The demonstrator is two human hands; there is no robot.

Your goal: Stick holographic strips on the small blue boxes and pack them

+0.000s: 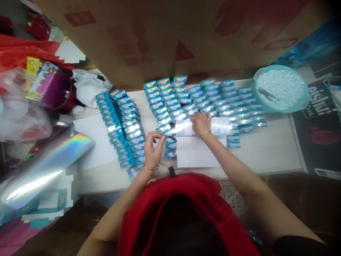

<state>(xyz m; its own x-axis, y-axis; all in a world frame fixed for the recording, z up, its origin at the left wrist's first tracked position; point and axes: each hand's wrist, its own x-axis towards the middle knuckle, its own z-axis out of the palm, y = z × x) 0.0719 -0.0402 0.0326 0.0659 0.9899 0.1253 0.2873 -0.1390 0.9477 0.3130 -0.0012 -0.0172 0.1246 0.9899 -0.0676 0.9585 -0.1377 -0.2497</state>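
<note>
Strip of glossy silver film [221,126] lies at white rectangular paper's [198,153] far edge; aligning it seems our step, calling for steadiness: right hand [201,123] bent, left hand [153,151] half-curled left of paper, grips unclear.

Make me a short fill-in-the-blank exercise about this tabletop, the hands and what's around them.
1. The hand at the shiny strip is the ____ hand.
2. The markings on the large cardboard box are printed in the colour ____.
3. The curled holographic sheet lies to the ____ of the small blue boxes.

Missing words: right; red; left.
</note>
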